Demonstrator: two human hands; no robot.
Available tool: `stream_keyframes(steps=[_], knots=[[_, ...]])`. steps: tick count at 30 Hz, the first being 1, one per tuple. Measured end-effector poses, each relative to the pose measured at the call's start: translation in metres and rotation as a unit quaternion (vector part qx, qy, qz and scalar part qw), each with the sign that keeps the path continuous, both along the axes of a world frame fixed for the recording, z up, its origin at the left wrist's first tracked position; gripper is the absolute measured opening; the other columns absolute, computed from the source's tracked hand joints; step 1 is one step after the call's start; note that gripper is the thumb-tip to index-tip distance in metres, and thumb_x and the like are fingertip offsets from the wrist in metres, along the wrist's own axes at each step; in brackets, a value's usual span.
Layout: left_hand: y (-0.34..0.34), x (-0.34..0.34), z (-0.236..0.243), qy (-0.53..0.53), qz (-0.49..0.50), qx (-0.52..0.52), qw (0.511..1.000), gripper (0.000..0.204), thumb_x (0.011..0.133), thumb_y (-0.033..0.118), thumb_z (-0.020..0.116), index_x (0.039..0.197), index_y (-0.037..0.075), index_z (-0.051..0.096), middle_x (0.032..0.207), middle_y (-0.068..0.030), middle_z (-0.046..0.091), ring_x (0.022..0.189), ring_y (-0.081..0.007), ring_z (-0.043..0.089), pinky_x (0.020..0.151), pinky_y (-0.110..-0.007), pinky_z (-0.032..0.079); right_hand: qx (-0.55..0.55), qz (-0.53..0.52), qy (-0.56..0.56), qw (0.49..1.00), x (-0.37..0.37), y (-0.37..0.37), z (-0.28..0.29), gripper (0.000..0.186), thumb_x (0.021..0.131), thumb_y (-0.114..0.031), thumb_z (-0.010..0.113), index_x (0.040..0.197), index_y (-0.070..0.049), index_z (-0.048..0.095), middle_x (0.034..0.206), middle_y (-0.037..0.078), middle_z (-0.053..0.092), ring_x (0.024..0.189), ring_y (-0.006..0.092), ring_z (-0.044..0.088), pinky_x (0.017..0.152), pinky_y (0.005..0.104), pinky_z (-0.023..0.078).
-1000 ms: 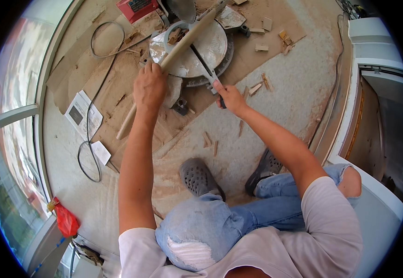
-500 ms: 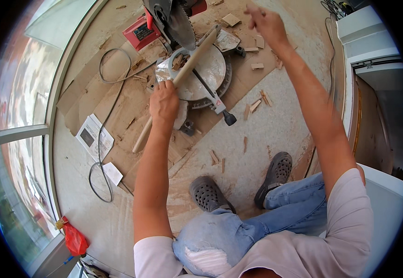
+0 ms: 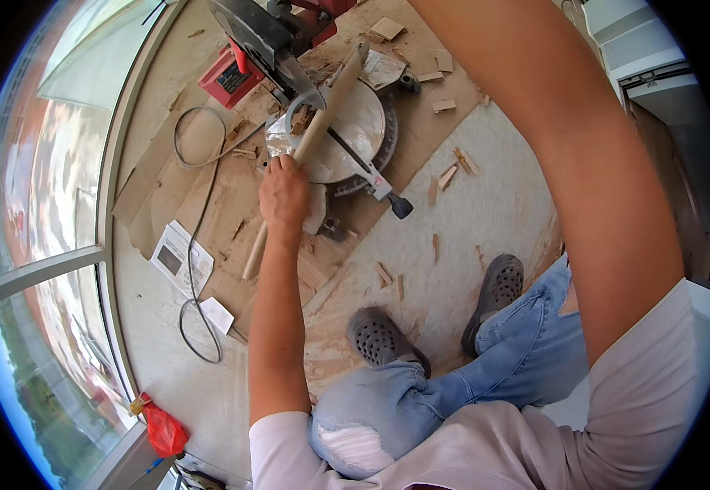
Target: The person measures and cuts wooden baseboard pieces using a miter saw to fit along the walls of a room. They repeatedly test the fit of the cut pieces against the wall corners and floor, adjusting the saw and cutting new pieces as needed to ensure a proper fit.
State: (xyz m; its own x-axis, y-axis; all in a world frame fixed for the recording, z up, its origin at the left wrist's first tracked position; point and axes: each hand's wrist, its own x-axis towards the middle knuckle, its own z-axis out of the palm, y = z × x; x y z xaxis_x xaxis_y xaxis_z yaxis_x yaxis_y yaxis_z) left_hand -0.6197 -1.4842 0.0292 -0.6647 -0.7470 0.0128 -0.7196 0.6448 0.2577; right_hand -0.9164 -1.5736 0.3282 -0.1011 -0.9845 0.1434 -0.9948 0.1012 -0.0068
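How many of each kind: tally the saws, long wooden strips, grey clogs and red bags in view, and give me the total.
Miter saw: 1
Long wooden strip, held by the left hand: 1
Grey clogs, both worn: 2
Red bag: 1
Total: 5

smooth wood strip, shiny metal turntable, matt cardboard, glossy red plastic bag, frayed denim jeans, matt clogs
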Motion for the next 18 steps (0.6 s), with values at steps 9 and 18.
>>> stream_keyframes(steps=[9, 18], knots=[[-0.002, -0.001, -0.004, -0.019, 0.003, -0.017, 1.0, 0.029, 0.096, 0.029, 0.064, 0.101, 0.002, 0.057, 0.108, -0.0183, 0.065, 0.107, -0.0396, 0.062, 0.087, -0.051, 0.051, -0.026, 0.044, -0.02, 0.998, 0.002, 0.045, -0.028, 0.036, 0.097, -0.02, 0.053, 0.124, -0.007, 0.073, 0.129, 0.018, 0.069, 0.123, 0.0328, 0.065, 0.101, 0.0435, 0.054], [0.001, -0.011, -0.003, -0.056, 0.01, -0.027, 0.998, 0.025, 0.094, 0.024, 0.067, 0.099, 0.002, 0.056, 0.109, -0.0182, 0.065, 0.104, -0.0412, 0.062, 0.084, -0.051, 0.05, -0.067, -0.01, -0.196, 0.978, 0.006, 0.091, -0.03, 0.035, 0.094, -0.016, 0.058, 0.124, -0.005, 0.072, 0.136, 0.018, 0.066, 0.126, 0.0326, 0.064, 0.101, 0.0422, 0.054]])
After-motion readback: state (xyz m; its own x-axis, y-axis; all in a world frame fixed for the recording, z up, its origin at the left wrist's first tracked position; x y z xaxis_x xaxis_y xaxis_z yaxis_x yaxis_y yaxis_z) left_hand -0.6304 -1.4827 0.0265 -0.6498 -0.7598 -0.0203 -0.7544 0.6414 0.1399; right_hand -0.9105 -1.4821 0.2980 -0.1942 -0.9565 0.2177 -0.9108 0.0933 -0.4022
